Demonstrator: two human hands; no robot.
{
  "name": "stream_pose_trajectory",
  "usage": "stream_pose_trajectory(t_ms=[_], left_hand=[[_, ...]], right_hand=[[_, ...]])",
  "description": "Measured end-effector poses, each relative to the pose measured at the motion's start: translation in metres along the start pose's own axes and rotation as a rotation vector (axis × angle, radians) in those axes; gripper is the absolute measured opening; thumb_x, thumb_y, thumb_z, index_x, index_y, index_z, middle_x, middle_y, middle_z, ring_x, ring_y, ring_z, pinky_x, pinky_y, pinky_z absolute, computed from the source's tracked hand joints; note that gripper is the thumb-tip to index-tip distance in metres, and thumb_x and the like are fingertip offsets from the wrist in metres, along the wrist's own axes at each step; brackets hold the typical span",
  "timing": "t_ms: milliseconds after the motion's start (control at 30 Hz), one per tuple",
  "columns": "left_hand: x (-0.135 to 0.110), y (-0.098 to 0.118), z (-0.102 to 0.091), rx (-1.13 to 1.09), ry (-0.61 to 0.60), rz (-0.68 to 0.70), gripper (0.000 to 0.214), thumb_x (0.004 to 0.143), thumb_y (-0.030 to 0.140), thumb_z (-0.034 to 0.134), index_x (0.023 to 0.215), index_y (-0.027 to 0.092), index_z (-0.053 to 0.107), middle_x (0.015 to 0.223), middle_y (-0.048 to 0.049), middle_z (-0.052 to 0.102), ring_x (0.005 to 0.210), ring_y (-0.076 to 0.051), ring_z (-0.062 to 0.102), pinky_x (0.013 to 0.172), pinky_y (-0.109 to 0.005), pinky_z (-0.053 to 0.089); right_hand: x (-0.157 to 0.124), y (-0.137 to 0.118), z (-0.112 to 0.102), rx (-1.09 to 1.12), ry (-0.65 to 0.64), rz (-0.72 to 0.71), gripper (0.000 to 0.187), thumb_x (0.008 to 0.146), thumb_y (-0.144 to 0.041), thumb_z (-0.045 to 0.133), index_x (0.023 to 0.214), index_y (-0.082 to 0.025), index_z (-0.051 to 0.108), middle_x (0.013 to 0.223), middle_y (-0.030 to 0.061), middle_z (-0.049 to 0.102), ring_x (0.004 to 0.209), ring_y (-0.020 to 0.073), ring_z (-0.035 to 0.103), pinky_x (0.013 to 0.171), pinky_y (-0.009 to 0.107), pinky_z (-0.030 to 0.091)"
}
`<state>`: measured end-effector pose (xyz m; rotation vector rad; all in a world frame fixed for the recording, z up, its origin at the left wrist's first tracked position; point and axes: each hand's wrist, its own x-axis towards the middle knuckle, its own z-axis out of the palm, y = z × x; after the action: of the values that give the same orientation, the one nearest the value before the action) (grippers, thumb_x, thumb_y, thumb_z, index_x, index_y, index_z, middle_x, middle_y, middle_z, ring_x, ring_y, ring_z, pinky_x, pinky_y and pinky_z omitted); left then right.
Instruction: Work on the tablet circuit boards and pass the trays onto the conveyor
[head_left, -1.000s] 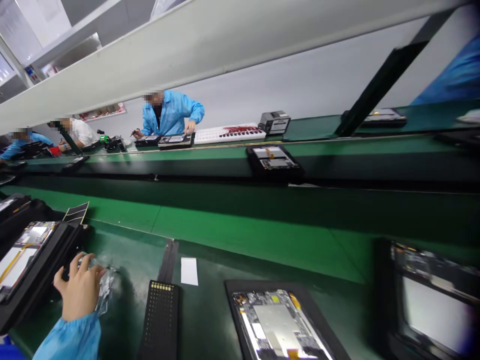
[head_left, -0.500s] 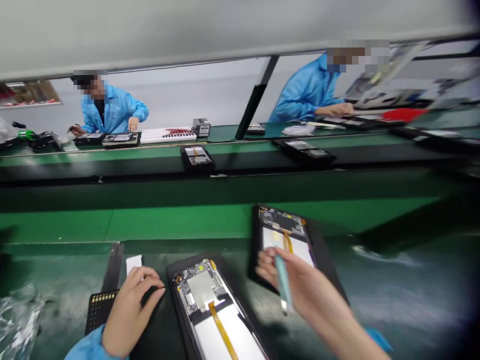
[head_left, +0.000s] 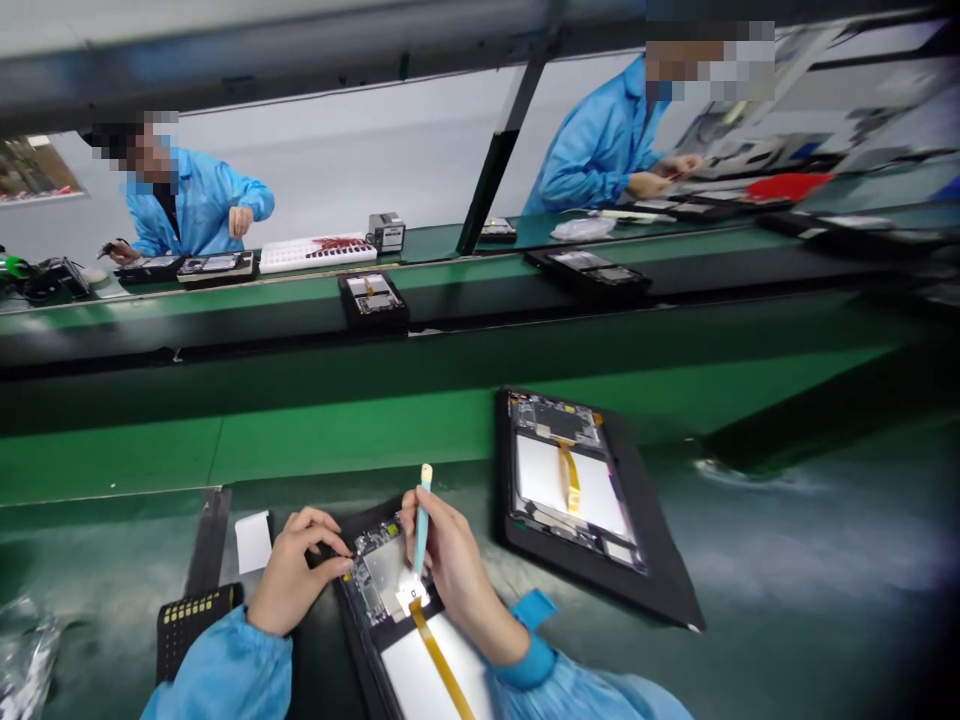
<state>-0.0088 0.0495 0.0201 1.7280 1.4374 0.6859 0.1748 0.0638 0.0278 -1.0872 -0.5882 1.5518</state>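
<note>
An opened tablet (head_left: 390, 580) lies in front of me, its circuit board, white battery and orange ribbon cable exposed. My right hand (head_left: 454, 560) grips a slim light-blue pen-shaped tool (head_left: 422, 530), its lower end on a small bright patch with a dark square (head_left: 412, 594) beside the cable's top end. At the tablet's upper left edge is my left hand (head_left: 304, 565), thumb and forefinger pinched together; whatever may be between them is too small to make out.
A second opened tablet (head_left: 574, 480) lies on a black pad to the right. On the left are a white paper piece (head_left: 253, 541), a black strip with yellow marks (head_left: 191, 620) and clear plastic (head_left: 30, 650). Beyond, a belt (head_left: 292, 315) carries more devices; two people in blue work there.
My right hand has moved left with the light-blue tool, from over the second tablet to the nearer one's board. My left hand has come to the nearer tablet's edge. The view has tilted.
</note>
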Motion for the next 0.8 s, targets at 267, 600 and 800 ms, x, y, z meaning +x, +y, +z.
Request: stream_pose_trajectory(t_ms=[267,600,800], left_hand=[[0.001,0.006,-0.002,-0.020,-0.030,-0.013,0.006,0.073,0.020,0.067,0.068,0.023,0.069,0.088,-0.0036,0.062,0.089,-0.021,0.055,0.076,-0.032,0.044],[-0.001,0.008,-0.004,0.010,-0.068,0.008,0.005,0.073,0.020,0.069,0.069,0.024,0.069,0.090,-0.0026,0.063,0.090,-0.022,0.054,0.081,-0.034,0.043],[-0.001,0.013,-0.004,0.026,-0.070,0.019,0.009,0.075,0.017,0.066,0.069,0.024,0.069,0.083,-0.0024,0.062,0.083,-0.020,0.056,0.075,-0.033,0.044]], right_hand=[[-0.007,0.012,0.002,-0.063,0.014,-0.060,0.048,0.066,-0.063,0.068,0.064,-0.016,0.058,0.046,-0.0046,0.053,0.028,0.0050,0.039,0.028,0.015,0.028],[-0.008,0.015,0.001,-0.065,0.024,-0.089,0.047,0.069,-0.063,0.066,0.066,-0.017,0.057,0.047,-0.0041,0.055,0.029,0.0063,0.042,0.029,0.015,0.032],[-0.008,0.016,0.000,-0.059,0.028,-0.090,0.047,0.069,-0.063,0.067,0.065,-0.017,0.057,0.047,-0.0040,0.055,0.029,0.0065,0.042,0.029,0.016,0.033]])
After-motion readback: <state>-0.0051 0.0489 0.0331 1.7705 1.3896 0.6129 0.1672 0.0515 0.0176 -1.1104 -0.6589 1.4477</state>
